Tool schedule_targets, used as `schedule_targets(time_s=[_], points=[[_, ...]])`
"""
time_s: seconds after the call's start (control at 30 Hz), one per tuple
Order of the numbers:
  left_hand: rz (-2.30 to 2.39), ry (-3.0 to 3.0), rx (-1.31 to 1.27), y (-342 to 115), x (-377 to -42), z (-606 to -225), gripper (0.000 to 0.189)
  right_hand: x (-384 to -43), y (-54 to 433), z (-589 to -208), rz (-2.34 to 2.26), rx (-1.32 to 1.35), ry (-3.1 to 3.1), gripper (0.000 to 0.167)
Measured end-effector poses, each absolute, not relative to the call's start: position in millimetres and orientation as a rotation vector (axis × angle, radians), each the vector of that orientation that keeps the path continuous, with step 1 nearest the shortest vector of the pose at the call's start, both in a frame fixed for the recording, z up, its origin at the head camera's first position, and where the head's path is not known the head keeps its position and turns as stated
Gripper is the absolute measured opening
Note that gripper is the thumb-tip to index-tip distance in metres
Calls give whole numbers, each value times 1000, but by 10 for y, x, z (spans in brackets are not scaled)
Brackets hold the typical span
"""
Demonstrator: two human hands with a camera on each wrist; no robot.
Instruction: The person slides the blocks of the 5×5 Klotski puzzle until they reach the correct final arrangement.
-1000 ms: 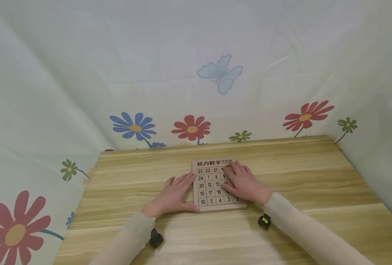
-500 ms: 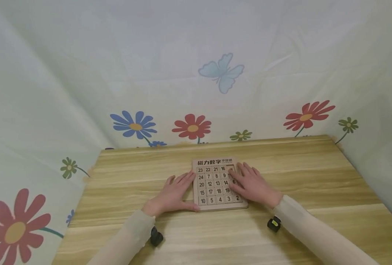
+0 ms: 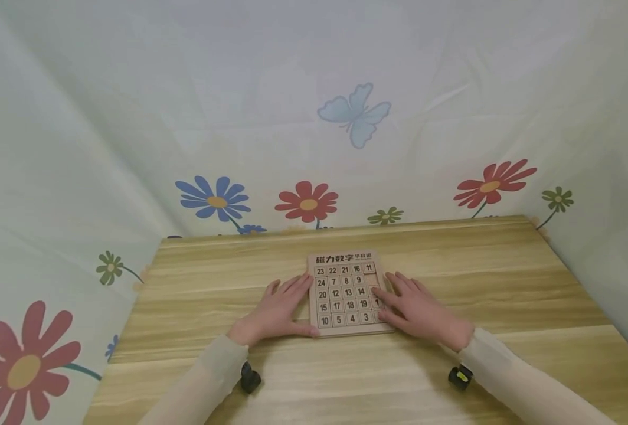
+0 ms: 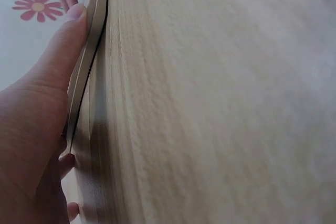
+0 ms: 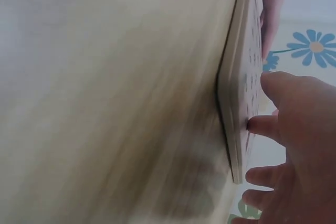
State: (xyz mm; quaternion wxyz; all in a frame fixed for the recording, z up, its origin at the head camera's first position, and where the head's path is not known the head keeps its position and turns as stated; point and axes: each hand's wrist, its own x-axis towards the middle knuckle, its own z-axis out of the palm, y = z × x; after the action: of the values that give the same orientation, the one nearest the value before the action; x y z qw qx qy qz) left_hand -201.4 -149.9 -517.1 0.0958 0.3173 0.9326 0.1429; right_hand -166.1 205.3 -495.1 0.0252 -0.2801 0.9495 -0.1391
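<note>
Number puzzle board (image 3: 353, 330): lies flat near the middle of the tabletop (image 3: 202, 265), numbered tiles facing up. A recess shows in the right-hand column, second row, directly below tile 11 (image 3: 369, 268); tile 9 (image 3: 359, 280) sits just left of it.

Left hand (image 3: 274, 313): fingers spread wide and largely straight, at the board's left edge. The thumb touches the near left corner; fingertips touch the side farther up.

Right hand (image 3: 417, 307): fingers spread and loosely bent, at the right edge. The index finger lies over the third row of the right-hand column, the thumb over the bottom right tile, hiding its number. Whether the thumb presses cannot be told. The other fingers extend beyond the board's right side.

Surroundings: light sleeves (image 3: 202, 378) on both arms, a black device (image 3: 249, 378) at each wrist. Behind the tabletop hangs a pale sheet (image 3: 239, 88) printed with a blue butterfly (image 3: 355, 115) and coloured flowers (image 3: 308, 204).
</note>
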Motion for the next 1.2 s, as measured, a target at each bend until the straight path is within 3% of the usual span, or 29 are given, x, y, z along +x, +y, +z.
schedule_targets(time_s=[0.43, 0.63, 0.83, 1.2], points=[[432, 2757, 949, -1485, -1992, -5114, 125, -1804, 2077, -4951, -508, -836, 2915, 58], [432, 2758, 944, -1488, -1996, -5115, 125, -1669, 2197, -4980, -478, -1015, 2850, 55], [417, 2761, 943, -1488, -1999, -5121, 126, -1555, 2305, -5022, -486, -1032, 2829, 55], [402, 2759, 933, -1491, -2004, -5126, 126, -1709, 2224, -4978, -423, -1035, 2874, 55]])
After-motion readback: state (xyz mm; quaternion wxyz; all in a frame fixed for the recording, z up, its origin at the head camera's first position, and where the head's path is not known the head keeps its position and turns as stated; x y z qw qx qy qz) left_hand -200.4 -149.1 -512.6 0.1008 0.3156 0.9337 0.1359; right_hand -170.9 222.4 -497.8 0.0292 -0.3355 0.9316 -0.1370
